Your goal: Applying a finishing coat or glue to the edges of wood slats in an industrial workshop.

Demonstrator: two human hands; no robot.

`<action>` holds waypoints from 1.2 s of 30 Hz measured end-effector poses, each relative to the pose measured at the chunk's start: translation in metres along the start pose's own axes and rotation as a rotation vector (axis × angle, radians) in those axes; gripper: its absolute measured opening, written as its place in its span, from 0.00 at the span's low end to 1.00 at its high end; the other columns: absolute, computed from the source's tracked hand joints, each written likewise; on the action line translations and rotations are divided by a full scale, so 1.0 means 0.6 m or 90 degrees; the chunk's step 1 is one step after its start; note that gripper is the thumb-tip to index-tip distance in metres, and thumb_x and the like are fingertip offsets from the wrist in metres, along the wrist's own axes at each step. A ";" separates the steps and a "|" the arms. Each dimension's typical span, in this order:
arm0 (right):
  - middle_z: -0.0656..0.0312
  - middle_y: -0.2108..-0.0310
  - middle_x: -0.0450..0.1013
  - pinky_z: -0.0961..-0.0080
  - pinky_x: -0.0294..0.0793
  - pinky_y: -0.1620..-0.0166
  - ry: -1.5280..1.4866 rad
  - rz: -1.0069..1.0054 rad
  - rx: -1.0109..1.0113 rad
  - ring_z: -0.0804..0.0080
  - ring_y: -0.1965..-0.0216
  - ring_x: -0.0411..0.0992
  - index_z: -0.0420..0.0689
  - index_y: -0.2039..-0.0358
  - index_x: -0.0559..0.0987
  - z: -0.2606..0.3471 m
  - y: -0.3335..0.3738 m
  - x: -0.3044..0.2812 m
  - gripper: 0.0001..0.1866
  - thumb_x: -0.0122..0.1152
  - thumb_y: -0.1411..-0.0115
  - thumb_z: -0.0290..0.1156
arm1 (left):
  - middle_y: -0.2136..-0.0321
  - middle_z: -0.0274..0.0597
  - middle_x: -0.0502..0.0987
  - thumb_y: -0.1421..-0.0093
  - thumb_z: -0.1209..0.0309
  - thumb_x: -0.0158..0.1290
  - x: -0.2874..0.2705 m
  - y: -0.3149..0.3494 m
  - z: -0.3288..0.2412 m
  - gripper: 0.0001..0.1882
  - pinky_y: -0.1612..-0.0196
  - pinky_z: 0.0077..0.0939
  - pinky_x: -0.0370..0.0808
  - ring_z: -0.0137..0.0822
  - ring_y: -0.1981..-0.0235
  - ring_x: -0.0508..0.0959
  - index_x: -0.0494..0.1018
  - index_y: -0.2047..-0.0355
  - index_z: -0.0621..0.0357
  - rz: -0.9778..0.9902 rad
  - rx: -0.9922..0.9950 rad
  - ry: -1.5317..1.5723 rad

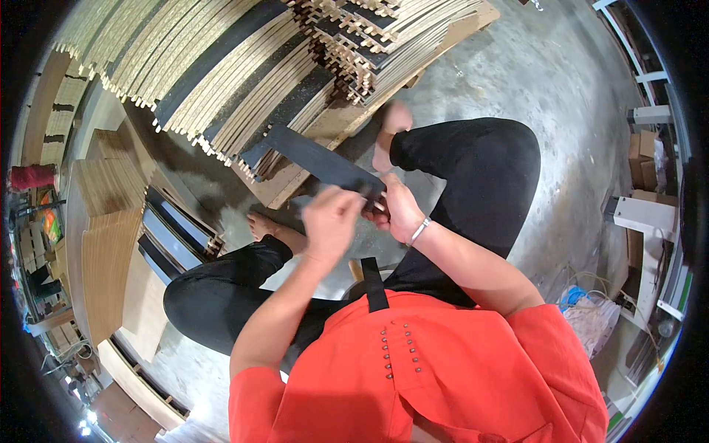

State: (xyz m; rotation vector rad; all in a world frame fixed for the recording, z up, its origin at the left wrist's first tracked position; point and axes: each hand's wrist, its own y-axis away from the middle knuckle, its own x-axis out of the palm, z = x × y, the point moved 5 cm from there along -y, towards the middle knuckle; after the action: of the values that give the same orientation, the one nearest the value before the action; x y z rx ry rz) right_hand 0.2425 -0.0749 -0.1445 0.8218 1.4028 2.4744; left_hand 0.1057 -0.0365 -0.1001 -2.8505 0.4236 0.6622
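Observation:
A long, narrow dark board (314,156) slants from the stack down toward me, its far end close to the stacked pieces. My right hand (401,210) is closed around the board's near end, where light wooden dowels (379,206) show by the fingers. Just left of that end, my left hand (332,224) has its fingers curled together, slightly smeared by motion. Whatever it may be pinching is hidden.
Ahead, a large stack of thin boards (244,66) with dowels along its ends lies on a wooden base (354,122). More panels (111,258) stand at the left, beside several dark-edged pieces (177,230). White metal frames (650,214) and a plastic bag (591,317) are at the right.

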 end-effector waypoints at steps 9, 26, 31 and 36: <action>0.58 0.60 0.69 0.62 0.78 0.61 -0.142 -0.288 -0.221 0.65 0.61 0.72 0.47 0.57 0.72 0.121 0.321 -0.120 0.21 0.52 0.43 0.49 | 0.76 0.29 0.73 0.43 0.80 0.55 -0.116 0.001 0.143 0.02 0.70 0.19 0.66 0.22 0.74 0.69 0.76 0.72 0.68 -0.214 -0.266 0.192; 0.61 0.80 0.66 0.79 0.54 0.83 -0.546 -0.409 -0.234 0.70 0.83 0.65 0.49 0.73 0.67 -0.218 0.197 -0.584 0.19 0.38 0.40 0.50 | 0.76 0.30 0.74 0.41 0.78 0.55 -0.087 0.014 0.135 0.04 0.67 0.21 0.65 0.23 0.73 0.67 0.76 0.72 0.67 -0.120 -0.219 0.052; 0.49 0.76 0.73 0.74 0.61 0.85 -0.339 -0.440 -0.044 0.70 0.85 0.66 0.41 0.63 0.71 -0.230 0.188 -0.583 0.26 0.41 0.38 0.55 | 0.76 0.31 0.74 0.42 0.79 0.55 -0.097 0.016 0.163 0.03 0.66 0.21 0.66 0.23 0.73 0.69 0.76 0.72 0.67 -0.128 -0.222 0.022; 0.56 0.82 0.73 0.76 0.64 0.86 0.073 -0.603 -0.149 0.73 0.89 0.65 0.37 0.65 0.76 -0.115 0.233 -0.646 0.13 0.52 0.41 0.35 | 0.78 0.30 0.74 0.44 0.79 0.57 -0.075 0.003 0.110 0.02 0.69 0.21 0.68 0.23 0.75 0.69 0.77 0.73 0.66 -0.125 -0.177 -0.024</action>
State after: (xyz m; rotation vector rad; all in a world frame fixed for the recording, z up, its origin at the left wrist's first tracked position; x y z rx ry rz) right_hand 0.5423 -0.3602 -0.2006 -0.0649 1.1146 1.8704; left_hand 0.0401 -0.0117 -0.1383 -3.0766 0.0458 0.7892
